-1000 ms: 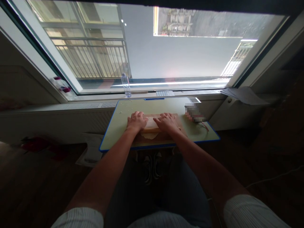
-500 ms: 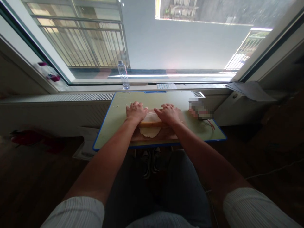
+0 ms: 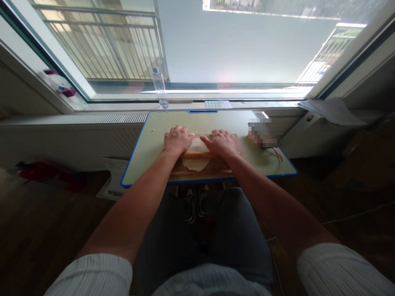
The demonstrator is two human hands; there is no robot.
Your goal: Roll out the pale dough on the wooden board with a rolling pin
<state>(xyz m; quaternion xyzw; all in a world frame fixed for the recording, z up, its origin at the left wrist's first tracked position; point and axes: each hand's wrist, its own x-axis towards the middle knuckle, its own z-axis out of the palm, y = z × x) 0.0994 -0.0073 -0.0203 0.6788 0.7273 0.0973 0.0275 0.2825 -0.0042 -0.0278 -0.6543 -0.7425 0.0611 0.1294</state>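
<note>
Both hands rest on a wooden rolling pin, which lies crosswise over a sheet of pale dough. My left hand covers the pin's left end, fingers curved forward over it. On the right end is my right hand, its fingers bent the same way and its thumb pointing inward. Dough shows on both the far and near sides of the pin, with an uneven near edge. Beneath it is a brown wooden board on a small pale-green table. Both hands hide the pin's ends.
The pale-green table has a blue rim. A partly pixelated object lies at its right side, and small white crumbs at its left. A clear bottle stands on the windowsill behind. Papers lie at the right.
The view has tipped slightly downward, so everything sits higher in the picture. Relative to the table, my hands and the rolling pin have come slightly toward me.
</note>
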